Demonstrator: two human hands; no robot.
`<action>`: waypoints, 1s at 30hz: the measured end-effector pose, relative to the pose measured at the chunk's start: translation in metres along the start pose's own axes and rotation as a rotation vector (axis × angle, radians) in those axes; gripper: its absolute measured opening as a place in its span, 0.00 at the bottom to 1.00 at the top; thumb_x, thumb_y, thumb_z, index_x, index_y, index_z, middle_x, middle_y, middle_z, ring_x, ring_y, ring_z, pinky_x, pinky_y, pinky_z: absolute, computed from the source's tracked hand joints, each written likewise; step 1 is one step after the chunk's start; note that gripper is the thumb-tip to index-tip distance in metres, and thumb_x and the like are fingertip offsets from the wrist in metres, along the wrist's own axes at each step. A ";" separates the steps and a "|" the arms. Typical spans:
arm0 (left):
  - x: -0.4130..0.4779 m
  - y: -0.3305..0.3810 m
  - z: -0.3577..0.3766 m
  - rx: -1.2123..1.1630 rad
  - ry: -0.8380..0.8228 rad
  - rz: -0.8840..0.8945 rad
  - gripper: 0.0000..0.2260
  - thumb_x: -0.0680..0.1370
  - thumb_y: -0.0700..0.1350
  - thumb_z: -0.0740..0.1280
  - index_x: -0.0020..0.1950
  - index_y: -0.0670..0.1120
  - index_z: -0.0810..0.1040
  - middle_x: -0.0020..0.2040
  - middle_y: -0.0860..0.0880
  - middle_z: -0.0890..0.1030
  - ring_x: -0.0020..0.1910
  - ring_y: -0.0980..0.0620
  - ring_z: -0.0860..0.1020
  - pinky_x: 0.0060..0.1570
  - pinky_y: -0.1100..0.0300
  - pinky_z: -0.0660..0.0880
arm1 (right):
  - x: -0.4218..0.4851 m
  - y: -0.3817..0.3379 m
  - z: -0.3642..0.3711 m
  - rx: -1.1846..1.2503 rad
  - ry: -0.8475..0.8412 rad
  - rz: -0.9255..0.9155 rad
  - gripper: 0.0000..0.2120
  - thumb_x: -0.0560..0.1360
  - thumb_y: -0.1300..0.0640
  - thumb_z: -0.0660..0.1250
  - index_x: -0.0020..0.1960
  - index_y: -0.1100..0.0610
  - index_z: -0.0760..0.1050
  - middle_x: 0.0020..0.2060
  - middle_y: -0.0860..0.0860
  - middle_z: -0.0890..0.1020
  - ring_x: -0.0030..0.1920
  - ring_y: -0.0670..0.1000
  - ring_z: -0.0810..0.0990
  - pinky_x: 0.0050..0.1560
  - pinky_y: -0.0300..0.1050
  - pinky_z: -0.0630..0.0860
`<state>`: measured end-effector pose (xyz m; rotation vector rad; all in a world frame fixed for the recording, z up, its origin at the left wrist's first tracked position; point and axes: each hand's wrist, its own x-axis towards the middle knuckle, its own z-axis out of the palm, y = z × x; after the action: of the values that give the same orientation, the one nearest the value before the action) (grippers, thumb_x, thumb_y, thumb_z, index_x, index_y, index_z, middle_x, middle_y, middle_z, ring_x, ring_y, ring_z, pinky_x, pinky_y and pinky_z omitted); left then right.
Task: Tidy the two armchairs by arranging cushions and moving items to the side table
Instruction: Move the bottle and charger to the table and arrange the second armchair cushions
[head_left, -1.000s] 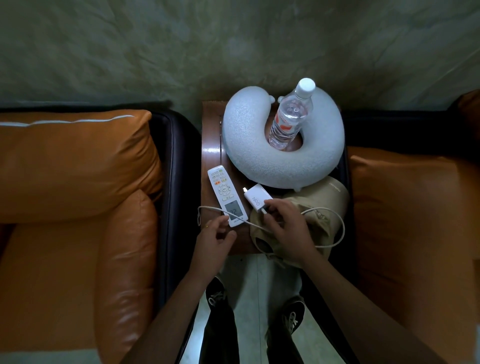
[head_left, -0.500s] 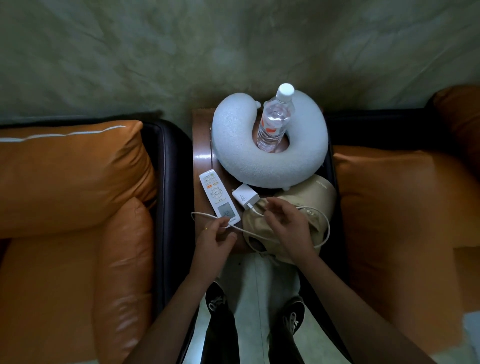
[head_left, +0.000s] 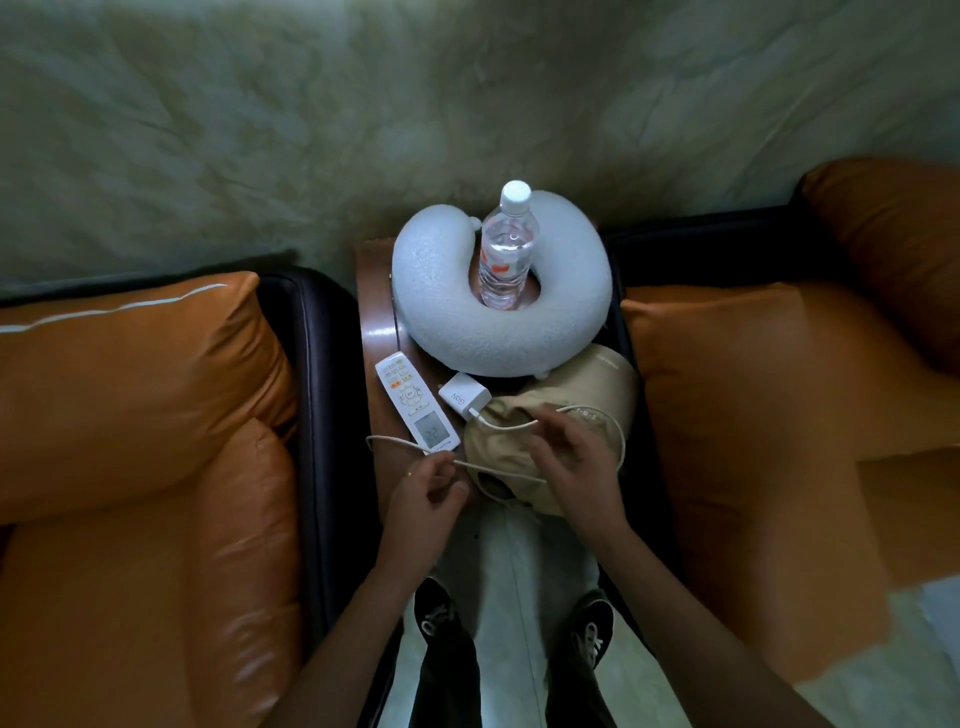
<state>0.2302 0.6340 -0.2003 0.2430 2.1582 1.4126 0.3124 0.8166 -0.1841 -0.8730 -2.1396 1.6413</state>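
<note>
The wooden side table (head_left: 375, 312) stands between the two orange armchairs. It carries a white neck pillow (head_left: 441, 317) with a water bottle (head_left: 506, 260) upright in its hollow. In front lie a white remote (head_left: 415, 400), a white charger block (head_left: 464, 397) and a beige cloth item (head_left: 592, 389). The charger's white cable (head_left: 387, 440) loops over the remote's end and the cloth. My left hand (head_left: 426, 493) pinches the cable just below the remote. Over the cloth, my right hand (head_left: 576, 467) has curled fingers that pinch the cable near the plug.
The left armchair (head_left: 130, 441) has an orange back cushion (head_left: 135, 353) and a dark armrest (head_left: 322, 389) against the table. The right armchair (head_left: 753, 441) holds another orange cushion (head_left: 883, 249) at the far right. My shoes (head_left: 436, 618) stand on pale floor.
My right hand left the charger block and drew back along the cable over the cloth. My left hand closed on the cable by the remote. The view shifted slightly.
</note>
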 end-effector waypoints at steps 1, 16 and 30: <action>-0.003 0.002 0.001 0.004 -0.008 0.005 0.20 0.76 0.36 0.71 0.52 0.63 0.77 0.52 0.58 0.81 0.51 0.66 0.80 0.48 0.74 0.74 | -0.005 -0.003 -0.005 0.008 0.003 0.021 0.15 0.77 0.64 0.72 0.63 0.56 0.81 0.51 0.50 0.85 0.52 0.51 0.84 0.57 0.49 0.79; -0.087 0.099 0.168 0.203 -0.287 0.100 0.11 0.81 0.43 0.67 0.59 0.58 0.78 0.55 0.57 0.82 0.53 0.68 0.78 0.48 0.70 0.74 | -0.111 -0.001 -0.224 -0.001 -0.013 0.200 0.11 0.80 0.52 0.68 0.59 0.41 0.80 0.44 0.36 0.83 0.43 0.40 0.82 0.41 0.33 0.75; -0.170 0.167 0.360 0.272 -0.075 0.126 0.13 0.81 0.42 0.67 0.65 0.53 0.76 0.63 0.52 0.73 0.59 0.49 0.77 0.58 0.48 0.77 | -0.157 0.087 -0.513 -0.100 0.036 0.265 0.10 0.80 0.57 0.68 0.57 0.46 0.81 0.39 0.49 0.83 0.42 0.52 0.81 0.42 0.44 0.77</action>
<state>0.5396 0.9182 -0.1026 0.5323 2.3029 1.1515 0.7534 1.1217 -0.0946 -1.2537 -2.1727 1.6323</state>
